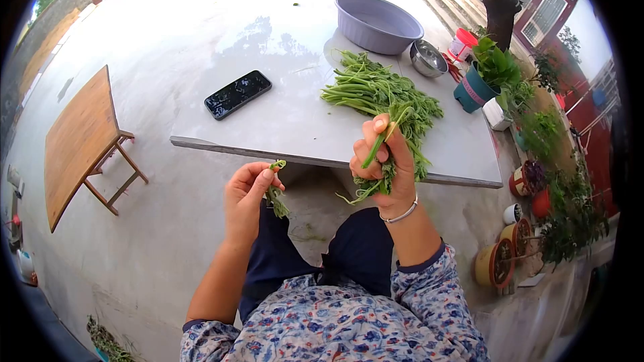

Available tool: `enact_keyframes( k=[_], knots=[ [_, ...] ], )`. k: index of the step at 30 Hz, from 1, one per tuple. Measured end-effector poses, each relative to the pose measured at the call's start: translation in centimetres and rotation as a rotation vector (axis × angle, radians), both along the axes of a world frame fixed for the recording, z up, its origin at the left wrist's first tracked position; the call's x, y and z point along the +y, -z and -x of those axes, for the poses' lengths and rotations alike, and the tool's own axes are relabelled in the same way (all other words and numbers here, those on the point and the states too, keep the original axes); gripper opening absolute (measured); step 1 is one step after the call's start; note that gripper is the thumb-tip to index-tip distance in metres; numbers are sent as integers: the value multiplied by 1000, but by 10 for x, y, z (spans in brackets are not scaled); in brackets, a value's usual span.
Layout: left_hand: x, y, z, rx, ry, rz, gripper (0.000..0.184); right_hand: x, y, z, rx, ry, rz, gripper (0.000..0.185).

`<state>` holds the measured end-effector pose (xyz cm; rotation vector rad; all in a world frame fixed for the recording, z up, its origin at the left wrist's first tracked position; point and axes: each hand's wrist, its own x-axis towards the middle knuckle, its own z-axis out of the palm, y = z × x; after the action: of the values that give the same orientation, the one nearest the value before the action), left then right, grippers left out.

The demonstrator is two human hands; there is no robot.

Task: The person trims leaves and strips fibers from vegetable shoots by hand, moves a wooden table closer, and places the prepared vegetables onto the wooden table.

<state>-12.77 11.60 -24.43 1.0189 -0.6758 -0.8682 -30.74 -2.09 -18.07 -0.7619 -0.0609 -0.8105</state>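
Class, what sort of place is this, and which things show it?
Probably a household courtyard, outdoors: it has open grey concrete-looking ground, a dark red door with pale panels, and a leafy green plant in a teal round pot.

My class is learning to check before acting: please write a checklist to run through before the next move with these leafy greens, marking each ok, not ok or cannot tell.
1. Left hand grips its short sprig: ok.
2. Right hand holds its leafy stems: ok.
3. One hand free: not ok, both are occupied.
4. Smartphone lies apart from the pile of leafy greens: ok.
5. Lavender basin stands on the table: ok.
6. Water in the basin: cannot tell.
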Motion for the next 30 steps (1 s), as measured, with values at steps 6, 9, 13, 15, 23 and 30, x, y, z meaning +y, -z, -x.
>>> enact_keyframes(
  k=[6,9,13,15,23,30],
  knots=[
    [-6,-31,14,428,154,58,7,-1,12,-7,-28,-235,-162,19],
    [-5,-39,15,539,314,67,7,4,12,-10,-26,-250,-220,17],
    [-2,-45,24,474,369,51,9,6,14,-8,77,-213,-152,15],
    [-1,-48,28,385,364,24,11,8,14,-8,151,-163,-72,14],
    [-3,-52,39,-414,95,34,13,15,12,-7,228,-134,64,16],
    [0,-57,42,-813,-132,82,16,16,13,-11,238,-169,18,16]
  ],
)
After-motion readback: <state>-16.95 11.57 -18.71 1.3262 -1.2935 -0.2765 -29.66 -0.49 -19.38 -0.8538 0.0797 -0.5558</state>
